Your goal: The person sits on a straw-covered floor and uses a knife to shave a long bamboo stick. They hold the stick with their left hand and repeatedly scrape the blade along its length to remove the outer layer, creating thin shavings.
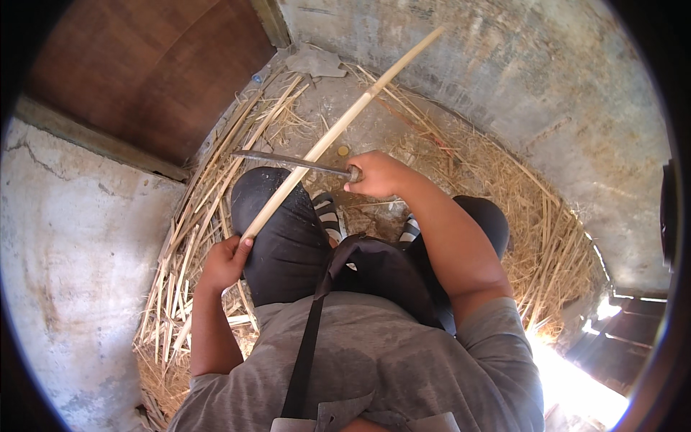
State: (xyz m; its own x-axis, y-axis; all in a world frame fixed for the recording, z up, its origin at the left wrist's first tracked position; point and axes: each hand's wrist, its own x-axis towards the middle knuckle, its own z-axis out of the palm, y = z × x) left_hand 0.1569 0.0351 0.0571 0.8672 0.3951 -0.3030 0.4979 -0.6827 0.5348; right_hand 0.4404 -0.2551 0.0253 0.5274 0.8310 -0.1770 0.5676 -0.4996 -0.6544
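Observation:
A long pale bamboo strip (338,128) slants from my left side up toward the far wall. Its near end is gripped by my left hand (226,263), beside my left knee. My right hand (376,175) is closed round the short handle of a knife (288,159). The long, narrow blade points left and crosses the strip above my knees, seemingly against it. Whether the edge bites into the bamboo cannot be made out.
Split bamboo strips (209,209) lie piled along the left wall. Shavings and more strips (554,266) cover the floor at right. A brown wooden panel (158,72) and a stained concrete wall (504,72) enclose the corner. A black bag (381,270) rests across my lap.

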